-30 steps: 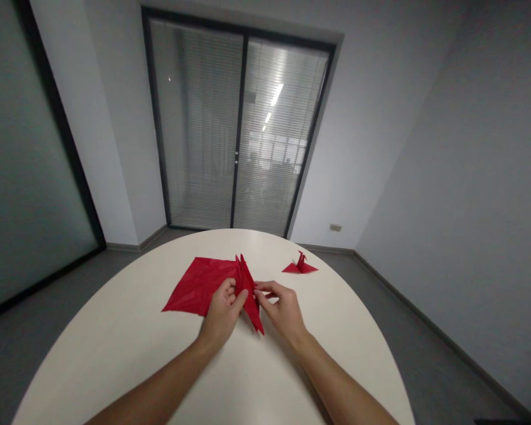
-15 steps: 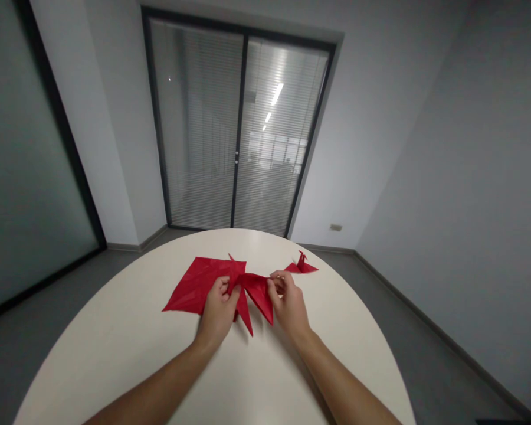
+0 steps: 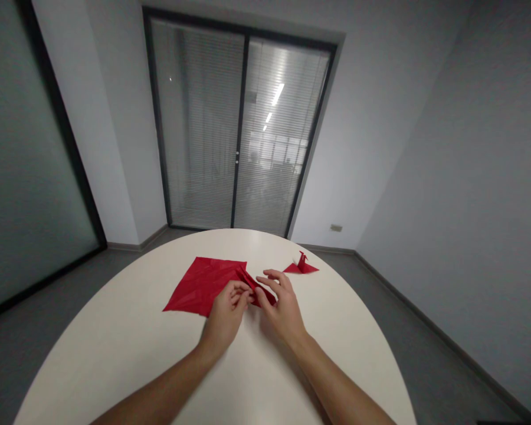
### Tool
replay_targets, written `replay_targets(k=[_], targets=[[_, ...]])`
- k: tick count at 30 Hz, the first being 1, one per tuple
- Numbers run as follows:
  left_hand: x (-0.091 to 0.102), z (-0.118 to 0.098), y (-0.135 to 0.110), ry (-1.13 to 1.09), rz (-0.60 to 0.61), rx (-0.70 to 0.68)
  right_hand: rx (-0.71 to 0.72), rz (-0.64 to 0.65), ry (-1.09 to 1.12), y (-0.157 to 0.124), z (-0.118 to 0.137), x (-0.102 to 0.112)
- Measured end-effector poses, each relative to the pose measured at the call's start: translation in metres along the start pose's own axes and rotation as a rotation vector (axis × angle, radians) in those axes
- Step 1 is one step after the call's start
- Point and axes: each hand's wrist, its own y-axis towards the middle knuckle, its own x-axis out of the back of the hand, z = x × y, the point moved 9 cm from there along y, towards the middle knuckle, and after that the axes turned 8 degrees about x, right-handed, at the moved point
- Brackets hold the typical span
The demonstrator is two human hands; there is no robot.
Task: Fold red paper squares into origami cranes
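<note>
A red origami crane (image 3: 246, 277), partly folded together, is between my two hands above the table, much of it hidden by fingers. My left hand (image 3: 230, 307) pinches its near end, thumb and fingertips pressed together. On the other side, my right hand (image 3: 282, 304) holds the crane's body with the thumb, while its index and middle fingers reach out over the paper. Just beyond and left of my left hand, a flat red sheet of paper (image 3: 197, 283) lies with creases across it, its right corner partly behind the crane.
A finished red paper crane (image 3: 301, 265) stands near the far right edge of the round white table (image 3: 128, 348). Past the table are a glass door with blinds (image 3: 199, 130) and grey walls.
The held crane has been turned and its spread flaps brought closer together. My right hand has shifted slightly left, and its index and middle fingers have stretched out.
</note>
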Motion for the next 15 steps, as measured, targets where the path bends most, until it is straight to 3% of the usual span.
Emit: replay_targets(k=[6, 10, 15], targets=[[0.012, 0.003, 0.003, 0.026, -0.089, 0.011, -0.081, 0.066, 0.108, -0.006, -0.008, -0.013], [0.026, 0.011, 0.008, 0.048, -0.192, 0.025, -0.068, 0.066, -0.056, -0.005, -0.024, -0.002], [0.031, 0.025, 0.012, 0.068, -0.219, 0.081, -0.079, 0.060, -0.253, -0.010, -0.050, 0.007]])
